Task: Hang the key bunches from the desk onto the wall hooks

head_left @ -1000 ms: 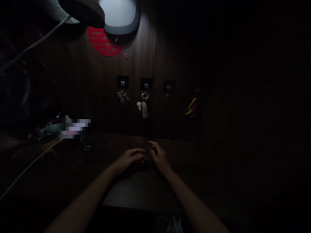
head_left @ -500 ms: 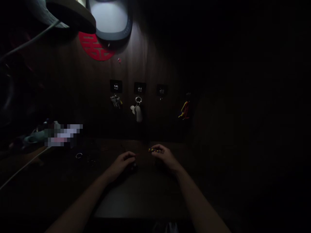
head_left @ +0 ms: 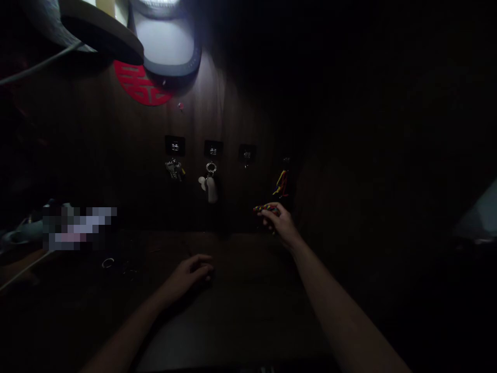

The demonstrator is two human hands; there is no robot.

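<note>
My right hand (head_left: 283, 223) is raised in front of the dark wooden panel, its fingers closed on a braided cord (head_left: 266, 208) in red, yellow and dark strands. The cord's tip points left from the fingertips. Just above this hand, a hook at the right holds a red and yellow cord tassel (head_left: 281, 182). My left hand (head_left: 193, 272) lies on the dark tabletop, loosely curved with a gap between thumb and forefinger; I see nothing in it. Dim light hides the fine detail.
A key bunch (head_left: 175, 169) and a key ring with a pale fob (head_left: 210, 189) hang from wall hooks; another hook (head_left: 247, 154) is beside them. A metal ring (head_left: 107, 263) lies on the table at left. A lit lamp (head_left: 157, 5) and a red paper cutout (head_left: 142, 85) are above.
My right hand has lifted from the table with the braided cord, up toward the hanging tassel. The left hand stays on the table. The view has shifted slightly.
</note>
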